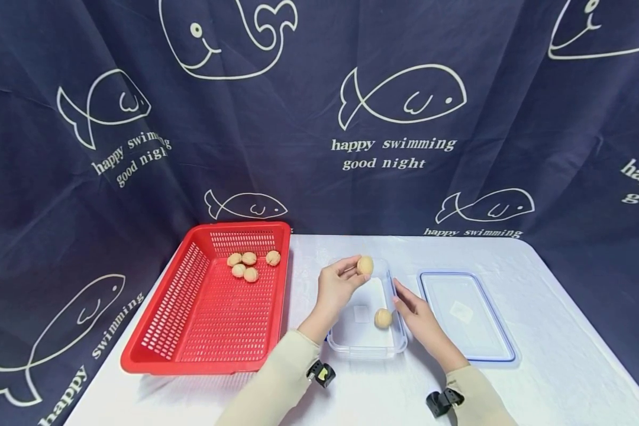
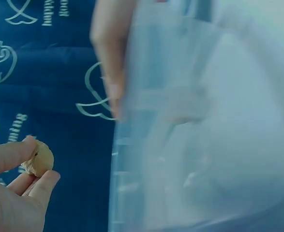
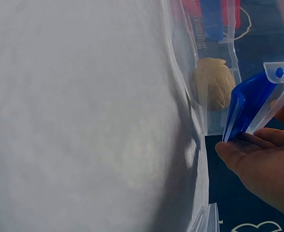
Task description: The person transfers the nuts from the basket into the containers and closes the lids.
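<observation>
1. The table [image 1: 362,393] bears everything here.
2. The red basket [image 1: 218,319] stands left of my work, 5 walnuts [image 1: 251,274] at its far end.
3. The clear box [image 1: 346,313] is open-topped, between basket and lid. Looks light; I judge a knock would slide it, so bracing is worthwhile.
4. The lid [image 1: 460,313] lies flat, just right of the box. Best not to nudge it with my elbow.
5. My right hand [image 1: 418,310] is at the box's right wall, thumb and fingers closed about the blue clip [image 3: 250,101]. Light hold advised: a hard pull could tilt the box.
6. My left hand [image 1: 336,287] pinches 1 held walnut [image 1: 365,265], thumb opposite fingertips, parted only by its width. Round, ridged shell: firm, even pressure should do.
7. The held walnut overlaps the box's far end in the head view; height above the rim, cannot tell. Best lowered near the floor before release; a drop may bounce.
8. The loose walnut [image 1: 383,319] sits inside, near the right wall. Best avoided: contact could set it rolling.
</observation>
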Demonstrator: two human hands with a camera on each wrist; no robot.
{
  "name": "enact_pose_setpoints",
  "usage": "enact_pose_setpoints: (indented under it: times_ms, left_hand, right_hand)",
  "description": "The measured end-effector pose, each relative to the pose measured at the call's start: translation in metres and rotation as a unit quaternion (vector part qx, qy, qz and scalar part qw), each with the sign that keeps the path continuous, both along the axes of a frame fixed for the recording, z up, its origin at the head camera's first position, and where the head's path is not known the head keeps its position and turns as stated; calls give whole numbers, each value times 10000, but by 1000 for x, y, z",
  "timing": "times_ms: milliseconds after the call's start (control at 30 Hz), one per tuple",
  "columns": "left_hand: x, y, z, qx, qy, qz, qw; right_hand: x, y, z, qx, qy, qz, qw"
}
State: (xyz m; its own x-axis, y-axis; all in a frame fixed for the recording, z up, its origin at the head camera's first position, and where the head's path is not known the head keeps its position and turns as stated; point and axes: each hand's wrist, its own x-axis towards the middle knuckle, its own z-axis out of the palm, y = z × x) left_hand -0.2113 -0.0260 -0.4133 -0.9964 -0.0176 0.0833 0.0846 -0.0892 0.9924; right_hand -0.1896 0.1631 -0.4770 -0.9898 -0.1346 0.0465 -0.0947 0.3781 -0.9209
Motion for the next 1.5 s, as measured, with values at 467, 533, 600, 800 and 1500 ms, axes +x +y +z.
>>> enact_pose_setpoints:
  times_ms: [467,533,600,800,1500]
  left_hand:
    - [-4,18,-46,-761,-58,-19,9971]
    - [-5,20,-51,-965,3,-22,9953]
    - [-5,21,-54,-1181,39,-20,9930]
    - [-5,22,-60,-1771,6,64,9842]
    - [-5,23,-66,-3462,156,84,9380]
  right_hand:
    - [0,-1,0,-79,39,11,10000]
    - [0,-1,0,-89,36,-3,10000]
    - [-1,-1,-1,-95,31,-9,9999]
    - [-1,-1,-1,-151,11,16,9999]
    - [-2,1,-5,-137,-17,0,9999]
